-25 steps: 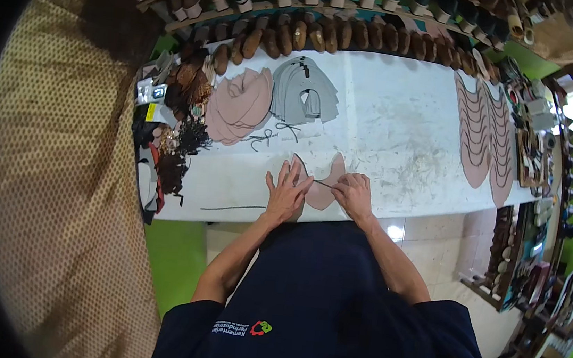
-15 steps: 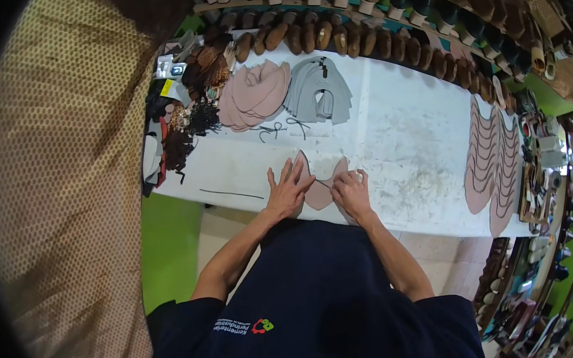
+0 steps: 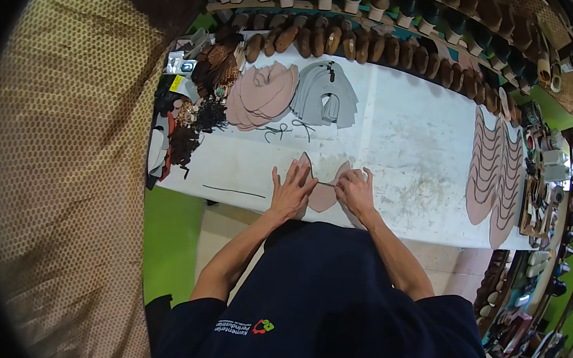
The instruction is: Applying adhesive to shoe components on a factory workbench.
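One white table [image 3: 412, 108] stretched before you, brown shoe lasts [image 3: 363, 47] lined along its far edge. Two columns of overlapped pink pieces [image 3: 483, 179] ran beside its right edge. Toward the far left corner sat a fanned pink pile [image 3: 260, 99], with a fanned grey pile [image 3: 309, 97] just to its right. Close to the near edge, left of its middle, a curved pink piece [image 3: 322, 200] lay flat between and partly under your hands. Your left hand [image 3: 290, 195] was unclenched, fingers spread, palm down on the piece's left side. Your right hand [image 3: 355, 192] had its fingers bent together over the right side; could not tell whether they pinched or only pressed. Loose dark strip [image 3: 233, 191]: near edge, left of your left hand. Shorter dark line [image 3: 326, 184]: across the piece, between your fingertips.
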Demonstrator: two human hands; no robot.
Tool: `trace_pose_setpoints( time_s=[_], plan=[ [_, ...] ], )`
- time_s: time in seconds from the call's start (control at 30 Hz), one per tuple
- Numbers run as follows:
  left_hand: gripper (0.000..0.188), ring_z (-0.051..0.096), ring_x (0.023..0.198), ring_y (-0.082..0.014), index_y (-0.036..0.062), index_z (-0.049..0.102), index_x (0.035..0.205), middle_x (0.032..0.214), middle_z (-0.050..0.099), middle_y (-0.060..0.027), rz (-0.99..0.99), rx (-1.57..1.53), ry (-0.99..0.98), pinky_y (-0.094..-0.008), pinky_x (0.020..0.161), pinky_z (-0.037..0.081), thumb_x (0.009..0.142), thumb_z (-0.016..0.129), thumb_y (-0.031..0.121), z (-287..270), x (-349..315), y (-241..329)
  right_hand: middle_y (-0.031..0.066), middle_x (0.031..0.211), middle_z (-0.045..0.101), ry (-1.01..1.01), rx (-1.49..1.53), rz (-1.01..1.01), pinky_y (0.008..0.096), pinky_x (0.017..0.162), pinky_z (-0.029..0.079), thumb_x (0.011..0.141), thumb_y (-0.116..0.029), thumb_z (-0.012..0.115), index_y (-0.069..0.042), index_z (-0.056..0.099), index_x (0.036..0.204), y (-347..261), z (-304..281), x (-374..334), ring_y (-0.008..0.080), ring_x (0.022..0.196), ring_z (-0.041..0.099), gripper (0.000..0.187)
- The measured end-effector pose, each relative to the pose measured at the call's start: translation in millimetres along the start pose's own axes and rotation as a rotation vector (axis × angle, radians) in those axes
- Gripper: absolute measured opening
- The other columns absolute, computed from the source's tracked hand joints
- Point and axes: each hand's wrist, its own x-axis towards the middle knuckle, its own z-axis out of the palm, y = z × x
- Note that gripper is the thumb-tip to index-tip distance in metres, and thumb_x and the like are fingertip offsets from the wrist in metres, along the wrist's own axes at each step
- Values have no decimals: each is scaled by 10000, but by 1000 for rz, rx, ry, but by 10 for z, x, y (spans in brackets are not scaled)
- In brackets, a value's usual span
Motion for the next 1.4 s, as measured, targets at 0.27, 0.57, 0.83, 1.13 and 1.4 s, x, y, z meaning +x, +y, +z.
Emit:
trace_pose_setpoints(
  time_s=[0.27, 0.57, 0.83, 1.13, 1.4],
  plan=[
    [593, 113, 1632, -384, 359, 535, 1543, 1787, 126, -91, -95, -113, -37, -832, 1153, 123, 972, 653, 248, -35, -14, 192, 27, 1099, 696, -68, 9, 38, 586, 1177, 313, 903, -244, 744, -108, 775, 911, 25, 11, -3, 247, 1187, 600, 140],
    [605, 123, 1630, -376, 367, 529, 1546, 1784, 143, -94, -100, -78, -38, -831, 1156, 107, 966, 649, 245, 39, -31, 234, 33, 1044, 696, -52, -41, -11, 583, 1153, 351, 885, -261, 747, -121, 774, 909, 77, 46, 81, 248, 1145, 622, 145],
    [605, 143, 1626, -363, 334, 559, 1533, 1784, 146, -93, -65, -77, -14, -817, 1158, 111, 946, 664, 229, -27, 12, 306, 63, 1036, 706, -119, -83, -17, 560, 1131, 375, 890, -228, 710, -104, 790, 938, 70, 17, 133, 249, 1110, 643, 155],
    [580, 163, 1625, -356, 319, 574, 1518, 1780, 173, -80, -32, -56, -37, -816, 1162, 110, 953, 665, 225, -15, 76, 323, 74, 1034, 719, -151, -100, -79, 561, 1133, 381, 880, -233, 705, -117, 793, 928, 151, 22, 235, 250, 1089, 662, 153],
    [577, 191, 1613, -351, 317, 580, 1513, 1777, 178, -84, -26, -56, -20, -814, 1157, 127, 950, 674, 234, 10, 71, 374, 62, 1045, 704, -146, -65, -52, 533, 1100, 397, 881, -251, 738, -123, 786, 924, 142, 3, 209, 262, 1088, 661, 143]
  ],
)
